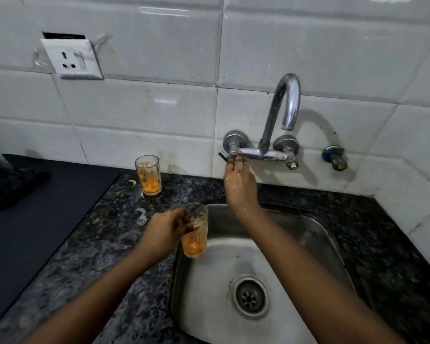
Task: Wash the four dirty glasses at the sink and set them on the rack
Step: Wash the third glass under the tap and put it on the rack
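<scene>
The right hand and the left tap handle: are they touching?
Touching. In the head view, the right hand's fingertips lie against the tap handle, with no gap visible.

A dirty glass point(195, 230) (orange residue inside) is gripped by the left hand point(165, 232) over the sink point(315, 234) edge. The tap point(261, 153) is touched by the right hand point(238, 183). 1 more dirty glass point(148, 175) is stood on the counter point(104, 234).

I see open room over the sink point(308, 234) basin, right of my arms; the tap point(281, 112) overhangs behind it; a dirty glass point(148, 175) stands left of the sink.
</scene>
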